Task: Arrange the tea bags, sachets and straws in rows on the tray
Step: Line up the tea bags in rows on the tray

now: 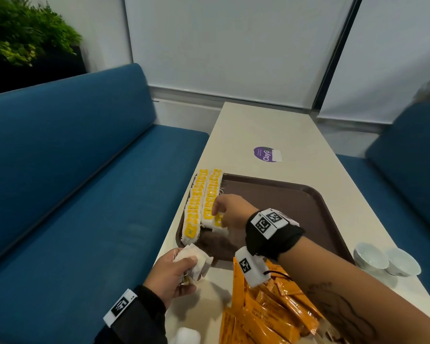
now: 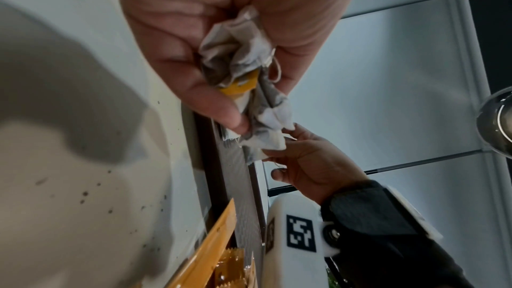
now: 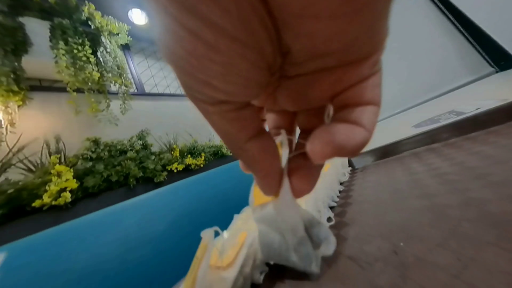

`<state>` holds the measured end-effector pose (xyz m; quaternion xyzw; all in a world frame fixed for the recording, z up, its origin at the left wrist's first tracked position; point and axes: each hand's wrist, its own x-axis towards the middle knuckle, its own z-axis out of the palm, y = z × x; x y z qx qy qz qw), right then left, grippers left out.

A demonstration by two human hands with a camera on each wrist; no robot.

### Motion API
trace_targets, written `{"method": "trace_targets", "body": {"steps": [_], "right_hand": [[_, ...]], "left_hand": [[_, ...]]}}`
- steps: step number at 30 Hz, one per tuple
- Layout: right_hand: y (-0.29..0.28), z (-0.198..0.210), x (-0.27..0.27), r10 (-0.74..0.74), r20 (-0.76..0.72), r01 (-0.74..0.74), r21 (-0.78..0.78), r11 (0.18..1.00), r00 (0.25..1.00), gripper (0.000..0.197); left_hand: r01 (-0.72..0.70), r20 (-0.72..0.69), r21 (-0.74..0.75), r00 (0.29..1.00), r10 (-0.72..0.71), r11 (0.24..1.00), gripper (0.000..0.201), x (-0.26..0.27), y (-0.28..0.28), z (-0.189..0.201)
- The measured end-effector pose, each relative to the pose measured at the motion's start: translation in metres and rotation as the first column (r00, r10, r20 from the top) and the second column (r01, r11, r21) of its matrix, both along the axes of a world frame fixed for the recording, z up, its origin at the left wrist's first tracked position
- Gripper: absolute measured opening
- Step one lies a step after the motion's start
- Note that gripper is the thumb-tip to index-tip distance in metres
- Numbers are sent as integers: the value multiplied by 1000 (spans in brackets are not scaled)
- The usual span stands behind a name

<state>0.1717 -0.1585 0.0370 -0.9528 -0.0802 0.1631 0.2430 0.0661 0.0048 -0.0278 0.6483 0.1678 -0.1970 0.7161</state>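
A brown tray lies on the cream table. Two rows of white tea bags with yellow tags run along its left side. My right hand pinches a tea bag at the near end of the second row; in the right wrist view my thumb and fingers pinch its top. My left hand grips a bunch of tea bags just off the tray's near left corner, the bunch crumpled in the palm. Orange sachets lie heaped near me. No straws show.
Two white bowls stand at the table's right edge. A purple sticker lies beyond the tray. Blue benches flank the table on both sides. A white object sits at the near edge.
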Motion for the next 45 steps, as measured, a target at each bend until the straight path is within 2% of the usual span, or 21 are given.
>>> {"method": "trace_targets", "body": {"steps": [3, 10, 13, 17, 19, 25, 29, 33, 37, 39, 40, 45], "right_hand": [[11, -13, 12, 43, -56, -47, -67, 997, 998, 34], [28, -22, 36, 14, -66, -22, -121, 992, 998, 31], [30, -25, 41, -17, -55, 11, -106, 994, 998, 28], [28, -29, 44, -28, -86, 23, -62, 998, 996, 14], [25, -28, 42, -11, -99, 4, -77, 997, 995, 15], [12, 2, 24, -50, -29, 53, 105, 993, 998, 24], [4, 33, -4, 63, -116, -31, 263, 964, 991, 17], [4, 33, -31, 132, -129, -99, 237, 967, 983, 18], [0, 21, -49, 54, -125, -16, 288, 957, 991, 12], [-5, 16, -58, 18, -146, 30, 322, 946, 989, 1], [-7, 14, -61, 4, -156, 51, 346, 937, 988, 6], [-17, 8, -78, -129, -191, 216, 560, 800, 973, 7]], "left_hand": [[-3, -4, -6, 1000, 3, 1000, 10, 6, -2, -1], [-30, -23, -32, 999, 30, 999, 11, 18, -2, -3], [-45, -17, -35, 999, 45, 998, 10, 20, -1, -3], [-57, -17, -66, 998, 56, 996, 10, 24, -3, -1], [-59, -12, -70, 998, 58, 996, 10, 25, -5, -1], [-75, 16, -109, 997, 78, 991, 9, 26, -8, 4], [-46, 67, -153, 996, 56, 987, 9, 22, -10, 12], [-2, 109, -137, 994, 17, 991, 7, 18, -14, 17], [19, 116, -145, 993, -2, 989, 5, 11, -19, 18], [26, 113, -149, 994, -9, 988, 4, 7, -22, 17], [30, 110, -151, 994, -13, 988, 4, 4, -23, 16], [51, 84, -163, 996, -38, 985, 9, -2, -24, 14]]}}
